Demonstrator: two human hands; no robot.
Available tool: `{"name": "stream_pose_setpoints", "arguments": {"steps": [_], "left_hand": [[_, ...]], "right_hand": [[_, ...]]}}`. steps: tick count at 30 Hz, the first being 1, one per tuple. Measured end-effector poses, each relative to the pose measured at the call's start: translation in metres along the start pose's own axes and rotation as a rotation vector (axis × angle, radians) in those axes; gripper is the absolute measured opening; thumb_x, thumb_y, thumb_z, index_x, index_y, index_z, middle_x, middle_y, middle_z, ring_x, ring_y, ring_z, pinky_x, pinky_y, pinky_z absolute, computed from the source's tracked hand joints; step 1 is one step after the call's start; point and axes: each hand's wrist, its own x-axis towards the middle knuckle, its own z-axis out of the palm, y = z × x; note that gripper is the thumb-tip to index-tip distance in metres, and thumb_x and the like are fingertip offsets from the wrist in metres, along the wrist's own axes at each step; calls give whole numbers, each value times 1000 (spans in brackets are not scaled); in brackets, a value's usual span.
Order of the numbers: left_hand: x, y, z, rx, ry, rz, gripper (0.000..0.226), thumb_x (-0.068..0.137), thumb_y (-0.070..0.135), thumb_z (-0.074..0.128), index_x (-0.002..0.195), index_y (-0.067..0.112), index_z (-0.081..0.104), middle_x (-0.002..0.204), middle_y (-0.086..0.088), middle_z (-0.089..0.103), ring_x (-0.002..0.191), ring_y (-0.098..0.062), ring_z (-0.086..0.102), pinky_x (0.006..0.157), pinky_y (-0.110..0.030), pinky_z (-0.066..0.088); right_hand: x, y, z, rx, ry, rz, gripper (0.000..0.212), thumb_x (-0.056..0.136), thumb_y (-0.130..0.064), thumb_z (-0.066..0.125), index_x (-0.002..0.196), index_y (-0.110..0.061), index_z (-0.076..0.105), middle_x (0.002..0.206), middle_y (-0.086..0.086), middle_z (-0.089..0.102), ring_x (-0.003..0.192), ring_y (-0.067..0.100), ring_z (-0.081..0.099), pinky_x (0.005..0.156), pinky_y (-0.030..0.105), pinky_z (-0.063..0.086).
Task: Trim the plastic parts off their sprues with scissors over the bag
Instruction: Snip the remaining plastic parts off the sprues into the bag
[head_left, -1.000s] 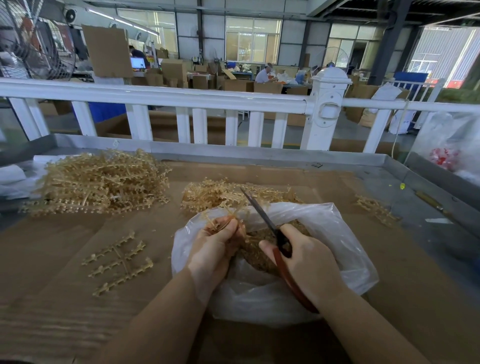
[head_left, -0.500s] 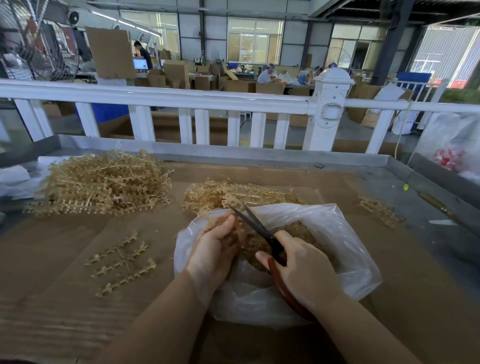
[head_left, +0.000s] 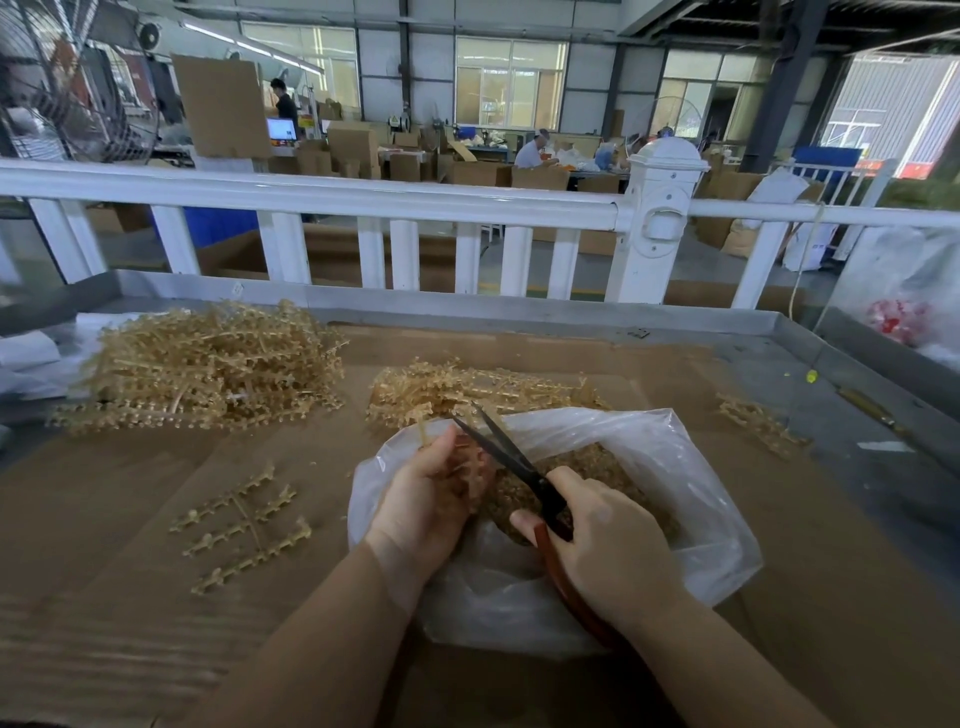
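A clear plastic bag (head_left: 691, 483) lies open on the cardboard-covered table, with a heap of small tan cut parts (head_left: 597, 467) inside. Over its left rim my left hand (head_left: 426, 499) grips a tan plastic sprue (head_left: 470, 467), mostly hidden by my fingers. My right hand (head_left: 608, 545) grips red-handled scissors (head_left: 506, 449). Their dark blades are parted and point up and left, right beside the sprue.
A big pile of tan sprues (head_left: 208, 364) lies at the far left, a smaller pile (head_left: 467, 387) just behind the bag. One flat sprue (head_left: 244, 525) lies left of the bag, another (head_left: 753, 421) to the right. A white railing (head_left: 363, 197) borders the table's far side.
The scissor blades, closed a second ago, have opened. My left hand has shifted the sprue slightly against them. The view has tilted down a little.
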Motion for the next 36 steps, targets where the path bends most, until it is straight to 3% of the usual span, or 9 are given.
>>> {"name": "stream_pose_setpoints", "arguments": {"steps": [3, 6, 9, 11, 15, 19, 22, 32, 36], "left_hand": [[3, -2, -3, 30, -12, 2, 24, 78, 18, 59, 92, 2, 68, 96, -17, 68, 83, -24, 68, 81, -36, 56], [2, -3, -4, 36, -7, 13, 25, 77, 9, 60, 99, 0, 64, 96, -18, 67, 82, -25, 66, 83, -37, 55], [4, -4, -4, 51, 26, 10, 10, 84, -1, 56, 87, 4, 64, 78, -11, 70, 68, -17, 69, 67, -27, 59], [5, -4, -3, 56, 46, 2, 17, 89, -5, 52, 81, 6, 62, 71, -9, 70, 63, -15, 69, 61, -23, 58], [3, -4, -3, 108, 50, 17, 17, 90, -5, 51, 85, 5, 63, 76, -9, 69, 66, -15, 67, 65, -24, 58], [-4, -1, 2, 80, 21, 53, 19, 86, 4, 53, 103, 1, 62, 100, -20, 63, 87, -26, 60, 99, -44, 43], [-5, 0, 6, 76, 43, 51, 30, 90, 6, 51, 117, -7, 56, 121, -31, 55, 106, -38, 53, 112, -54, 30], [-6, 1, 4, 140, 83, 3, 38, 89, -4, 47, 126, -12, 49, 126, -34, 50, 116, -43, 47, 111, -54, 31], [-5, -1, 4, 114, 87, 5, 33, 91, -6, 45, 123, -9, 51, 116, -29, 53, 98, -35, 55, 105, -48, 36]], "right_hand": [[0, 0, 0, 4, 8, 5, 29, 86, -59, 49, 91, -31, 47, 75, -10, 51, 72, 8, 48, 64, 21, 35], [0, 0, -1, -10, 15, 5, 29, 86, -60, 47, 93, -31, 47, 75, -11, 49, 71, 6, 45, 64, 18, 32], [1, -1, -2, -19, 10, -2, 30, 87, -59, 47, 96, -30, 49, 76, -12, 49, 70, 5, 45, 64, 17, 31], [1, -1, -3, -34, 2, -11, 30, 88, -59, 46, 96, -30, 49, 76, -12, 50, 70, 5, 45, 63, 17, 31], [0, -1, -3, -48, -7, -15, 31, 88, -60, 44, 96, -31, 48, 78, -12, 51, 71, 5, 47, 62, 16, 30], [0, 0, -2, -59, -18, -18, 35, 88, -61, 42, 103, -31, 50, 84, -10, 56, 79, 8, 53, 66, 17, 36], [0, 1, -2, -51, -23, -22, 33, 88, -61, 43, 99, -31, 49, 81, -11, 53, 75, 6, 50, 63, 17, 33], [-2, 2, 1, -68, 2, -22, 34, 87, -61, 46, 99, -30, 51, 79, -13, 51, 73, 7, 48, 63, 18, 33], [-2, 2, 1, -73, 4, -22, 32, 87, -61, 46, 98, -31, 50, 78, -13, 50, 71, 6, 45, 62, 18, 31]]}}
